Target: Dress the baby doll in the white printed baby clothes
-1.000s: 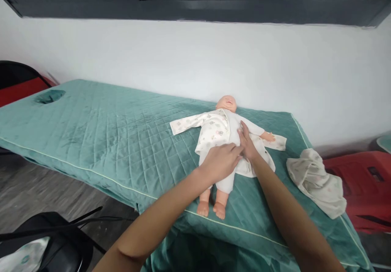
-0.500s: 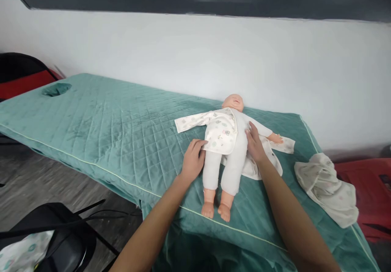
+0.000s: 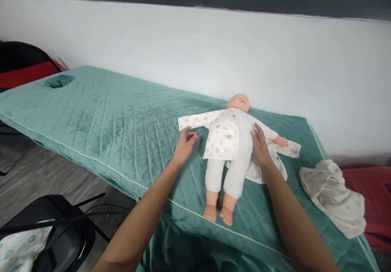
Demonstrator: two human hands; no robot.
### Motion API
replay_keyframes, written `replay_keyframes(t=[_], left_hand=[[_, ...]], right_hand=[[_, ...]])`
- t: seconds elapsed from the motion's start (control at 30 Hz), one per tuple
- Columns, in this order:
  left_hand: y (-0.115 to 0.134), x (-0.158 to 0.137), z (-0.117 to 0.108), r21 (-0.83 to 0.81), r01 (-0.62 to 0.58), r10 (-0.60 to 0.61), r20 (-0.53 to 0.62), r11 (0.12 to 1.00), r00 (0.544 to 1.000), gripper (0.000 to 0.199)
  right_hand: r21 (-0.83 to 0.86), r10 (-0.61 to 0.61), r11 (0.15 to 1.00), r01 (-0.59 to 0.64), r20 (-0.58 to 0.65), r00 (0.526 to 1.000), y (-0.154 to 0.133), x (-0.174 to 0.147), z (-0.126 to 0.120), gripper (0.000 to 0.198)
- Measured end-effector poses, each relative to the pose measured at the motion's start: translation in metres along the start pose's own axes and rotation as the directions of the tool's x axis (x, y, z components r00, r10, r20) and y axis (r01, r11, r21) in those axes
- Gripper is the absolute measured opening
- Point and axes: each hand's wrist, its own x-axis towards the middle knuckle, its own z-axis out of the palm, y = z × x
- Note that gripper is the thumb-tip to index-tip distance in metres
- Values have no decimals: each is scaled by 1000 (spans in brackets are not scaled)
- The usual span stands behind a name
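A baby doll point(image 3: 246, 141) with a white cloth body lies on its back, head toward the wall and feet toward me. A white printed baby shirt point(image 3: 222, 135) covers one side of its chest, with the sleeve stretched out to the left. The shirt's other half lies spread beneath the doll on the right; the doll's arm there is outside that sleeve. My left hand point(image 3: 185, 144) is just below the left sleeve's cuff, fingers loosely bent and apart, holding nothing. Against the doll's side rests my right hand point(image 3: 260, 144), its fingers extended and touching the body.
A green quilted massage bed point(image 3: 131, 121) with a face hole point(image 3: 59, 81) stands along the white wall. Crumpled white printed cloth point(image 3: 334, 198) lies at its right edge, near a red chair point(image 3: 369, 194). A black chair point(image 3: 65, 239) bearing printed cloth is at lower left.
My left hand has let go of the shirt's lower hem and moved up and left toward the sleeve cuff. My right hand stays at the doll's side. The view has shifted slightly.
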Motion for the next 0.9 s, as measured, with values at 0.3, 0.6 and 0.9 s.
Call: replay_keyframes(t=[0.3, 0.6, 0.9], left_hand=[[10, 58, 11, -520, 98, -182, -114, 849, 977, 63], [4, 89, 11, -513, -43, -113, -269, 857, 956, 38], [-8, 103, -1, -341, -159, -4, -431, 926, 902, 38]], right_hand=[[-4, 31, 1000, -31, 2, 1000, 3, 0, 1, 83], [5, 33, 999, -34, 27, 999, 1, 0, 0, 77], [6, 39, 999, -40, 70, 997, -6, -2, -1, 78]])
